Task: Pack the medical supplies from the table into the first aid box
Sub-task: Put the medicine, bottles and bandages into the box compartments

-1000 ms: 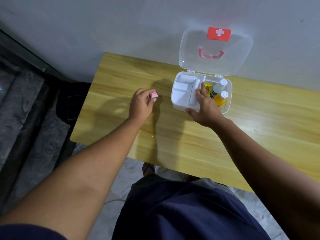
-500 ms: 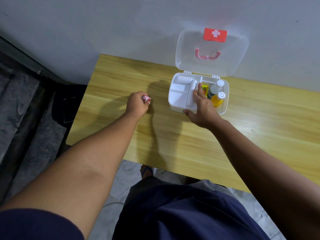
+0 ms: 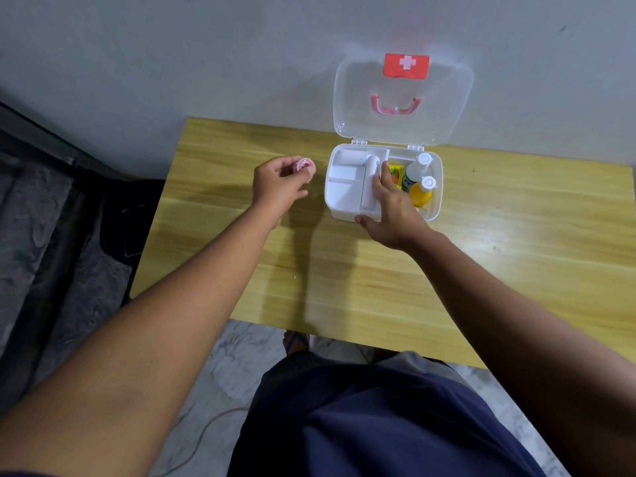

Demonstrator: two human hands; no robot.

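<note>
Left hand (image 3: 280, 187) now lifts pinched pink tape roll (image 3: 305, 164) toward first aid box (image 3: 347, 210) at frame centre; right hand (image 3: 392, 215), open, steadies tray, so placement looks next.

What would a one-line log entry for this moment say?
left hand: holds small pink roll | right hand: steadies first aid box | lid: open | step: roll not yet packed

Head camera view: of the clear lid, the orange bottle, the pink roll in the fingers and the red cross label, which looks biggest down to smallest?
1. Clear lid, by far.
2. Red cross label.
3. Orange bottle, partly hidden in the box, so close to the label.
4. Pink roll, held by the left hand.
</note>
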